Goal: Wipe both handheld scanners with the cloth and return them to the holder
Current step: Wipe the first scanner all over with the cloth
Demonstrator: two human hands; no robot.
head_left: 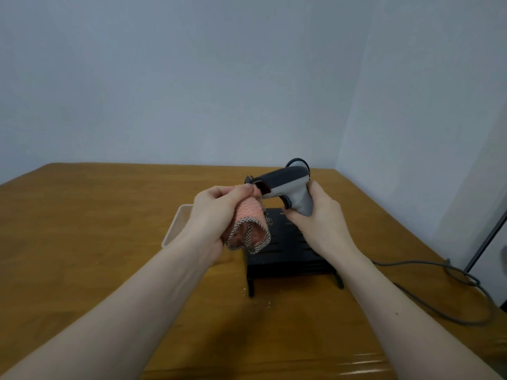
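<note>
Wooden table (pixel 82 242): right hand (pixel 315 215) grips scanner (pixel 285 185), left hand (pixel 216 212) presses bunched cloth (pixel 248 229) on its nose; wiping underway, holder (pixel 288 256) return pending.

**Colours on the table**

I see a pink cloth (pixel 248 215) with a grey-and-white checked edge. The scanner (pixel 285 185) is dark grey on top, light grey on its handle. The holder (pixel 285 250) is black, the cable (pixel 428 272) grey, the table (pixel 96 229) yellow-brown, the tray (pixel 175 226) clear-white, and the wall (pixel 219 78) pale blue-grey.
</note>
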